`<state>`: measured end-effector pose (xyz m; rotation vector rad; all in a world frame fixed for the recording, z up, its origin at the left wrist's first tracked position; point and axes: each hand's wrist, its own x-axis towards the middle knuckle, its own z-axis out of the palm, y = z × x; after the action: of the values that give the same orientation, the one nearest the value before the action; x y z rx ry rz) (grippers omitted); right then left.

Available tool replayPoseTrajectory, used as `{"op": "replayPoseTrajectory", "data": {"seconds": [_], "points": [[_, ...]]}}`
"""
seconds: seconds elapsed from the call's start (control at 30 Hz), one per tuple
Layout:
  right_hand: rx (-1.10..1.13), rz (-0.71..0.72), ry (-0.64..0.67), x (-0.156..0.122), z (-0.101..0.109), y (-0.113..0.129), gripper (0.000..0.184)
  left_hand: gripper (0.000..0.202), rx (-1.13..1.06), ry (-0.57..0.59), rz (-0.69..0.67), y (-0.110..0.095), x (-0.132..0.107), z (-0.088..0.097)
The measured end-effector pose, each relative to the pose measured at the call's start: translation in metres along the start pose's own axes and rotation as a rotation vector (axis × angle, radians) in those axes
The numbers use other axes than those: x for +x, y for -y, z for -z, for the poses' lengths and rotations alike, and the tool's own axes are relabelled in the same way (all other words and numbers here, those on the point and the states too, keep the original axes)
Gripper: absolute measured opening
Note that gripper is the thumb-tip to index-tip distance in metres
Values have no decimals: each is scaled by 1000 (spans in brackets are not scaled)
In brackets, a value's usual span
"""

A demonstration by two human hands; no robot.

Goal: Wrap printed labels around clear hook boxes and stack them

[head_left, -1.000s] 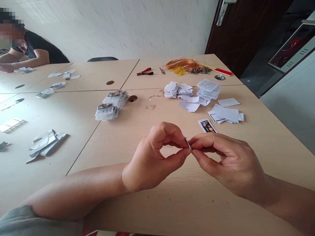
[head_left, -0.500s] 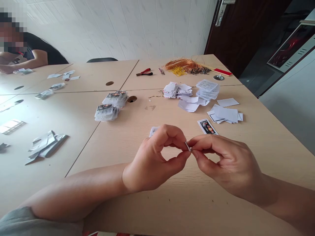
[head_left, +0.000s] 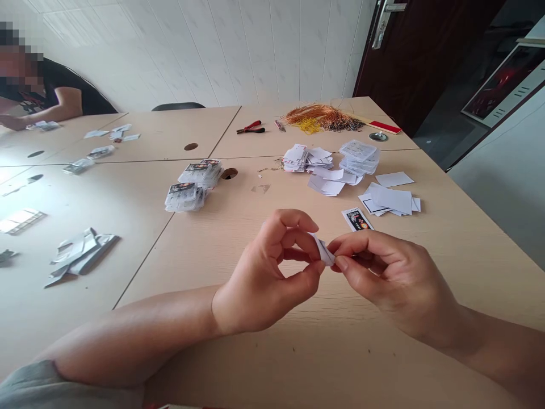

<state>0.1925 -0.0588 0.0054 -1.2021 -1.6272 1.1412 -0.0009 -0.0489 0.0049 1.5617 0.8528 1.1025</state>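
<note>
My left hand [head_left: 264, 272] and my right hand [head_left: 392, 278] meet above the wooden table [head_left: 272, 352], both pinching one small folded white paper card [head_left: 322, 251] between thumb and fingers. The card's fold stands up between the fingertips. A printed card [head_left: 356, 218] lies flat on the table just behind my right hand. Loose white cards [head_left: 392, 199] lie further back on the right.
Stacks of packed printed cards [head_left: 193, 184] sit at the middle left, white cards and clear sleeves [head_left: 336, 162] at the back. Red-handled pliers [head_left: 251, 127] and a bundle of orange and yellow cords [head_left: 321, 116] lie at the far edge. Another person [head_left: 38, 94] works at the far left table.
The white card has been folded up further between my fingertips and shows more. Both hands stay in nearly the same place.
</note>
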Motion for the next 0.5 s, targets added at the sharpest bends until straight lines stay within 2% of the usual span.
{"op": "replayPoseTrajectory", "data": {"seconds": [0.3, 0.5], "points": [[96, -112, 13, 4, 2, -3, 9, 34, -143, 2, 172, -7, 7, 0], [177, -118, 23, 4, 2, -5, 10, 33, -301, 13, 237, 0, 8, 6]]}}
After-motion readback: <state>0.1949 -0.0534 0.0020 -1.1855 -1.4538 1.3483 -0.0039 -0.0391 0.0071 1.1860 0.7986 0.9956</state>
